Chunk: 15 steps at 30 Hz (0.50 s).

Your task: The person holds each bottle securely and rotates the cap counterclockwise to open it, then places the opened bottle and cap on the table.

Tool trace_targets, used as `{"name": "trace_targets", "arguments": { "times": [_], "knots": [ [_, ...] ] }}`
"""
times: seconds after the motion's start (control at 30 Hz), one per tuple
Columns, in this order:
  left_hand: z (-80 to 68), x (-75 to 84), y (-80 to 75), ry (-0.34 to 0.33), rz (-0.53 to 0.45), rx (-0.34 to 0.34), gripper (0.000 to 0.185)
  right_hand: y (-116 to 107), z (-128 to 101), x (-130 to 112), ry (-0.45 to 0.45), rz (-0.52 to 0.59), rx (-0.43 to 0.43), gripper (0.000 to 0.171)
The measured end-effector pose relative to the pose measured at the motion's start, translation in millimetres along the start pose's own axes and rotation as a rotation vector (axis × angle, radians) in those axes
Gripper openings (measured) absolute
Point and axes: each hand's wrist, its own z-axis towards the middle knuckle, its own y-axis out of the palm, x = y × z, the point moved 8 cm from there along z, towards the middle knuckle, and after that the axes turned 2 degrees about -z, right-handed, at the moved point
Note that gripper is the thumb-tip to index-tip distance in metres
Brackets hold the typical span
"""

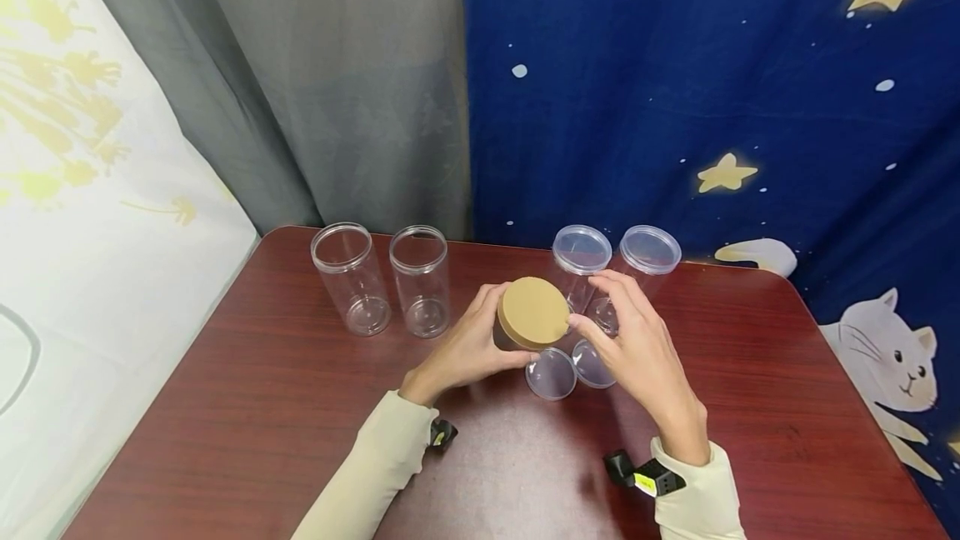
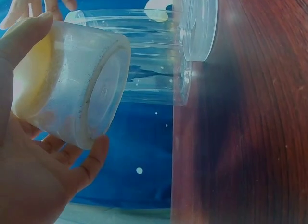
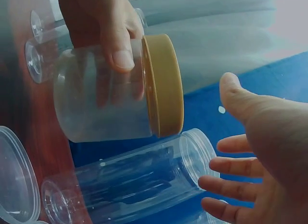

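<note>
Just in front of the two lidded jars (image 1: 613, 261) | my left hand (image 1: 465, 348) wraps frosted jar (image 3: 103, 101) body, held off table (image 1: 262, 407), tan lid (image 1: 533, 312) on | right hand (image 1: 645, 357) open, fingers spread beside lid, no contact | jar prob light, stiff, slick plastic; grip lid rim | 2 loose clear lids (image 1: 570, 369) nearer me.

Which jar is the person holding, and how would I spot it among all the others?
On the dark red table, look near the middle, in front of the four tall clear jars. The frosted jar sits in the left hand, lifted off the table. It alone is short and has a tan lid.
</note>
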Motion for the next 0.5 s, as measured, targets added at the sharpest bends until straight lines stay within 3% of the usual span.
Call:
{"name": "trace_targets", "arguments": {
  "times": [0.23, 0.5],
  "knots": [
    [-0.5, 3.7, 1.6, 0.026, 0.009, -0.009, 0.097, -0.4, -0.1, -3.8, -0.016, -0.012, 0.016, 0.058],
    [-2.2, 10.2, 3.9, 0.083, 0.024, -0.019, 0.095, 13.7, -2.1, -15.0, -0.022, 0.012, -0.110, 0.075]
  ]
}}
